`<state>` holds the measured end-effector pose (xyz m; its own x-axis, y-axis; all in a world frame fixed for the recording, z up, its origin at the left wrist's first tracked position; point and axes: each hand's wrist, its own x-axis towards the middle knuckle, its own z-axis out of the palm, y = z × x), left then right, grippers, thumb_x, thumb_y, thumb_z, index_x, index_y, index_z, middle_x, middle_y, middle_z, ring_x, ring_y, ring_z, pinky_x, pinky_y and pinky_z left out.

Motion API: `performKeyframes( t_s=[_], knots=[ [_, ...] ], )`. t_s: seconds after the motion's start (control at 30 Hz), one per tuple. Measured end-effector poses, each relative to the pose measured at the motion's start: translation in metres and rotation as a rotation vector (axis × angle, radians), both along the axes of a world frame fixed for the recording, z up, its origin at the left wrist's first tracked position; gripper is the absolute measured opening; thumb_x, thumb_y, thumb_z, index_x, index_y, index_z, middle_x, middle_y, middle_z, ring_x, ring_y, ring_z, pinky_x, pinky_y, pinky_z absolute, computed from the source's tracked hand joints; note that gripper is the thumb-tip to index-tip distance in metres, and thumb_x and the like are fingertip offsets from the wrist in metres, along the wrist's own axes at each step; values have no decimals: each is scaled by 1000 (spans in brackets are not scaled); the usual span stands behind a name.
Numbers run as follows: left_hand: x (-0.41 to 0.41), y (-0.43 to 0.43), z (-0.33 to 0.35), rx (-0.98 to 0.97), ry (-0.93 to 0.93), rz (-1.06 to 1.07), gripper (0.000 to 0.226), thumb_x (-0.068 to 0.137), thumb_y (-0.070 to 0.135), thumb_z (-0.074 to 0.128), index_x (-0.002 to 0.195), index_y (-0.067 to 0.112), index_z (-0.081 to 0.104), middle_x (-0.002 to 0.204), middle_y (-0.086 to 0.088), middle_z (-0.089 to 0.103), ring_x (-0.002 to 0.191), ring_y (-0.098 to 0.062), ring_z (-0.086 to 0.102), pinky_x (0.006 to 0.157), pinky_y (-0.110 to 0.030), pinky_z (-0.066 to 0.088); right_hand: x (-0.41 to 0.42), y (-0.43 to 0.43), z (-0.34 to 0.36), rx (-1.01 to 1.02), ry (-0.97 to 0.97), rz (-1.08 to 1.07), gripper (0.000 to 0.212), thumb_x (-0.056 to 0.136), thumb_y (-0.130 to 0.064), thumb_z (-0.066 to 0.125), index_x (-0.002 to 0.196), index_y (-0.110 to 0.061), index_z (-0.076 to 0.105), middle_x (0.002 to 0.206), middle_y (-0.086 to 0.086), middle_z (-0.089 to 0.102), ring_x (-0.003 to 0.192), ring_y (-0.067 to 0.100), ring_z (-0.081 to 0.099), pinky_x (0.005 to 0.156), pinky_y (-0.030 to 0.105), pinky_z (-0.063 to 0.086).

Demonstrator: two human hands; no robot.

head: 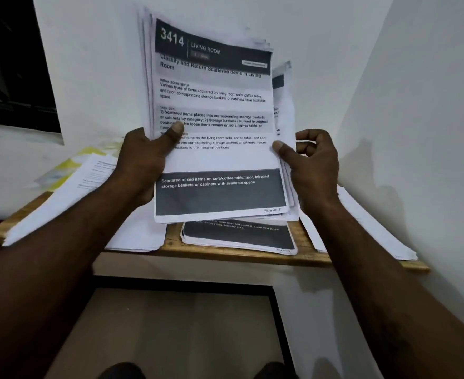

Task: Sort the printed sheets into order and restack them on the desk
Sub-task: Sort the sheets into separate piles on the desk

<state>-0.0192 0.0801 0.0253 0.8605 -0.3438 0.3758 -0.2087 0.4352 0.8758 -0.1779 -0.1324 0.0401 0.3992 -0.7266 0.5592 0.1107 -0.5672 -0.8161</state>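
Observation:
I hold a thick bundle of printed sheets upright above the desk; its front page reads "3414 Living Room" with dark bands at top and bottom. My left hand grips the bundle's left edge, thumb pressed on the front page. My right hand pinches the right edge, thumb on the front and fingers curled behind, where further sheets stick out to the right. A smaller stack of printed sheets with a dark bottom band lies flat on the wooden desk right under the bundle.
More white sheets spread over the desk's left side, with a yellow paper behind them. Other white pages lie along the right side by the wall. A dark window is at the upper left. Floor shows below the desk's front edge.

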Motion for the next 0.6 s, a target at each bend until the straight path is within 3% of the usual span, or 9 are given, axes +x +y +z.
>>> performKeyframes(
  t_s=[0.1, 0.27, 0.43, 0.6],
  knots=[
    [-1, 0, -1, -2, -12, 13, 26, 97, 26, 74, 119, 12, 72, 102, 4, 81, 97, -16, 78, 79, -30, 63, -1, 4, 1, 3, 21, 73, 56, 76, -35, 94, 117, -20, 59, 107, -7, 74, 90, 3, 71, 79, 22, 58],
    [-1, 2, -2, -4, -11, -5, 24, 95, 28, 76, 115, 15, 73, 102, 4, 81, 99, -17, 78, 81, -32, 63, 0, 7, -3, -19, 17, 42, 60, 77, -29, 93, 121, -22, 53, 85, -4, 76, 80, 11, 75, 78, 33, 60],
    [2, 4, -4, -14, 3, -20, 29, 96, 28, 75, 121, 12, 71, 110, -1, 81, 104, -22, 77, 88, -39, 63, 1, 5, -6, -71, 18, 7, 37, 90, -24, 81, 117, -27, 57, 78, -5, 75, 80, 9, 74, 86, 37, 61],
    [4, 5, -6, -8, -7, -21, 32, 98, 28, 74, 125, 12, 70, 116, -3, 79, 108, -23, 76, 95, -44, 62, 7, 4, -7, -75, 30, 34, 15, 98, -24, 69, 113, -26, 65, 82, -10, 77, 83, 10, 74, 84, 39, 60]
  ],
)
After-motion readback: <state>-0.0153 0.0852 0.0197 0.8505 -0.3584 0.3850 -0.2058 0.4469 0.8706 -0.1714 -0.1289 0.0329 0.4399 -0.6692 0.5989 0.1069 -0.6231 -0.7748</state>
